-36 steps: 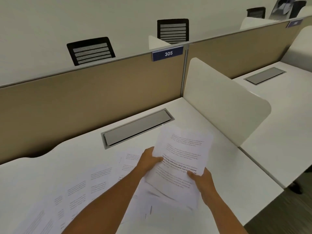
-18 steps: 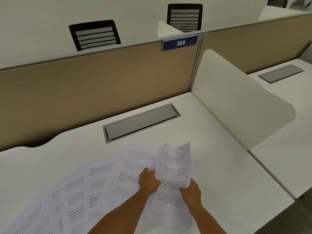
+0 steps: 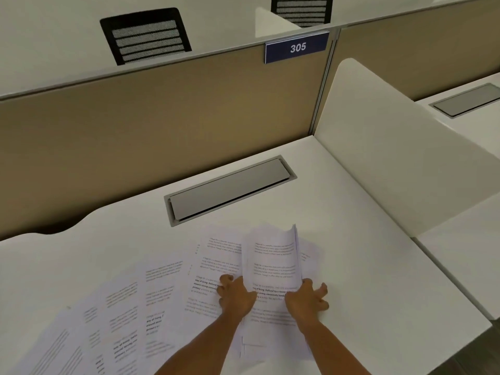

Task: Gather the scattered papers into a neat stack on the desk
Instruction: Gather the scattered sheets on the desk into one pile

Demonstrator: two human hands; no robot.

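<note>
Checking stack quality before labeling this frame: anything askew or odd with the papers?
Yes. The gathered stack between the left hand and right hand is not flat: its right edge curls up. Loose printed sheets lie fanned and overlapping across the white desk toward the near left, ungathered.

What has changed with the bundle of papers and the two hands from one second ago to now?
The bundle of papers came down from in front of the person onto the desk. The left hand and right hand lowered with it and now flank its sides, fingers spread; the firm grip has loosened. The scattered papers to the left stay fanned out on the desk.
</note>
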